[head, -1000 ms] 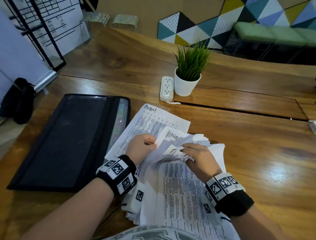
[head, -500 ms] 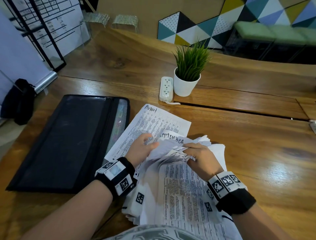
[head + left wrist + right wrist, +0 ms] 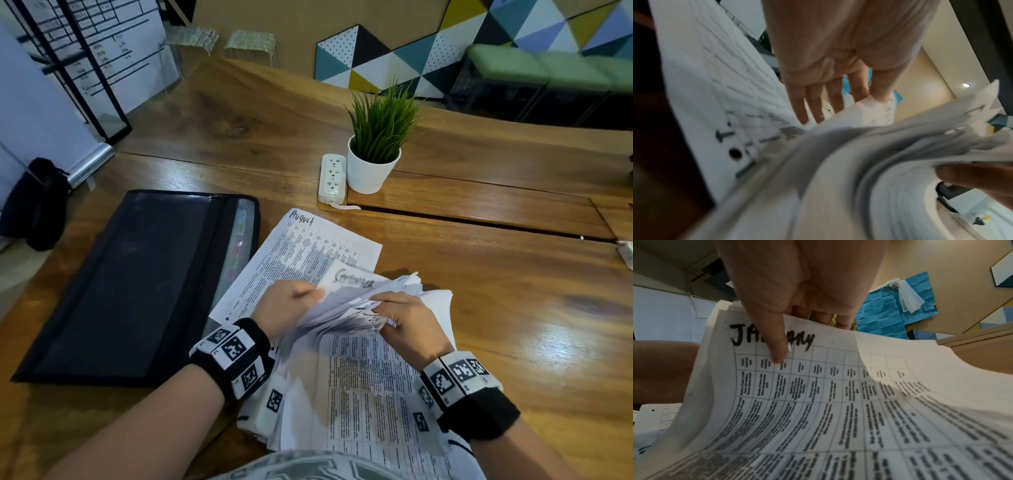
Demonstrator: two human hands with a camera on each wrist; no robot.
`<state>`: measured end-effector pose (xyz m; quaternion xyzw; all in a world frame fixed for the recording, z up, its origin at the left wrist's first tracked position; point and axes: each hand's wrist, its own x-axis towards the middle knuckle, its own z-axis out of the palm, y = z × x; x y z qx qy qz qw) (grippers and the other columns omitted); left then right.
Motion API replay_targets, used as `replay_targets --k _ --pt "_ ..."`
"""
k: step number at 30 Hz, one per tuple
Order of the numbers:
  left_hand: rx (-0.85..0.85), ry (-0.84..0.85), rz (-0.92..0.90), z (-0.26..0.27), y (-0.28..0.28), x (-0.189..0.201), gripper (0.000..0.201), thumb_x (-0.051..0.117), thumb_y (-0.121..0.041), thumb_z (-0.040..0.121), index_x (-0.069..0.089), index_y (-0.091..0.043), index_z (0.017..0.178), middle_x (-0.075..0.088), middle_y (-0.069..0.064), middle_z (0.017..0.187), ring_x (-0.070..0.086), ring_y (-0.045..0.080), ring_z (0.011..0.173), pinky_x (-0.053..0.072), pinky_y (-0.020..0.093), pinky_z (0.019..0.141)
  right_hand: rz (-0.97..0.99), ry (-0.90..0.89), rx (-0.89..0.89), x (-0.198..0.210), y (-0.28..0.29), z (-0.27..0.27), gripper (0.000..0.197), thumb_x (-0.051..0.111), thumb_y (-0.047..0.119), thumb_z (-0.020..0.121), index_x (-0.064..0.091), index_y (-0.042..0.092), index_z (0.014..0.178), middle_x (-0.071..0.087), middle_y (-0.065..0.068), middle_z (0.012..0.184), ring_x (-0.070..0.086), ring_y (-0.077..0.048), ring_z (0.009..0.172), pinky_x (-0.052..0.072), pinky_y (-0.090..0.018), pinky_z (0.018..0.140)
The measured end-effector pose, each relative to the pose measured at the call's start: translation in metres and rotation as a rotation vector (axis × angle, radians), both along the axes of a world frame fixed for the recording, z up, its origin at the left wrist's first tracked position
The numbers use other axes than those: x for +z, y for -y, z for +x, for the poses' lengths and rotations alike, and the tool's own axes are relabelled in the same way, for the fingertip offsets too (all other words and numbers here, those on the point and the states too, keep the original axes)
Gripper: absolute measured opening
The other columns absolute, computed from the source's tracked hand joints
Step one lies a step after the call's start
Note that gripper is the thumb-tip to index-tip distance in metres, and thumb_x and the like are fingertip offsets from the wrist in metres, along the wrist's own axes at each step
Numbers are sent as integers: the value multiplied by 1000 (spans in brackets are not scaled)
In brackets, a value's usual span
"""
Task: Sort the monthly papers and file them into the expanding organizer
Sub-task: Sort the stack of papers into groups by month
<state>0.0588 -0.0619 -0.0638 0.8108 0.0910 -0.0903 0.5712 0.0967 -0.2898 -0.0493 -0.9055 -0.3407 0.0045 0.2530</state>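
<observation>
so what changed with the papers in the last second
The left hand moved up and peeled more sheets back off the paper stack, uncovering a sheet headed September. The right hand kept pinching the fanned top edges. The August sheet, black organizer and potted plant stayed put.

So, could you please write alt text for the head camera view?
Two hands, left hand and right hand, leaf through a stack of papers on a wooden table. An August sheet and a black organizer lie left.
</observation>
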Motion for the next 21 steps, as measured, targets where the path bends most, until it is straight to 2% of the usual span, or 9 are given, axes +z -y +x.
replay_targets --k 2,4,6,8,10,11,13,17,21 --pt "163 40 281 12 -11 2 35 51 -38 94 68 -13 110 64 3 115 57 17 107 42 34 96 -5 10 -13 0 0 0 29 68 -5 62 73 16 80 71 4 97 65 -18 89 48 -32 81" --pt "199 -85 615 22 -22 6 55 48 -42 92 45 -11 137 37 14 147 36 28 134 31 41 111 -6 15 -18 -1 0 0 29 70 -5 63 74 17 82 71 4 97 65 -17 90 46 -30 81" --pt "123 -308 819 28 -29 12 75 54 -35 89 17 -8 149 21 19 153 28 35 137 28 44 111 -2 -1 -20 -1 1 -1 27 72 -2 65 74 19 83 71 5 98 65 -17 90 48 -30 82" --pt "84 -412 894 30 -33 18 84 58 -29 86 7 -7 149 22 19 153 36 35 133 33 43 106 8 -1 -25 -1 2 -1 27 73 -1 64 74 17 83 71 4 98 66 -18 90 48 -32 82" --pt "89 -395 895 33 -39 20 63 55 -20 86 27 -5 140 37 15 144 50 32 117 42 42 94 26 22 -24 3 4 -1 28 73 -5 60 74 14 81 72 0 96 67 -21 88 48 -33 82" --pt "96 -348 848 33 -43 20 42 53 -17 87 41 -7 125 49 13 131 55 30 103 45 38 85 41 39 -21 6 5 -2 29 72 -7 58 74 12 79 72 -2 94 67 -22 86 48 -35 82" --pt "136 -236 711 33 -47 16 9 53 -20 89 51 -13 95 61 7 101 55 23 83 43 32 70 71 77 -24 9 9 -3 32 72 -12 52 73 10 75 72 -6 92 68 -23 83 47 -36 81" --pt "200 -148 512 23 -47 3 18 60 -17 86 60 -16 68 65 -2 79 63 20 82 53 35 77 98 101 -54 12 13 -6 37 74 -18 47 73 8 73 72 -8 91 68 -25 82 44 -38 82" --pt "81 -223 599 9 -46 -4 16 56 -15 82 62 -20 68 67 -2 79 64 18 79 55 38 79 100 98 -37 9 11 -7 35 76 -16 49 74 10 73 72 -4 92 68 -20 82 47 -38 82"
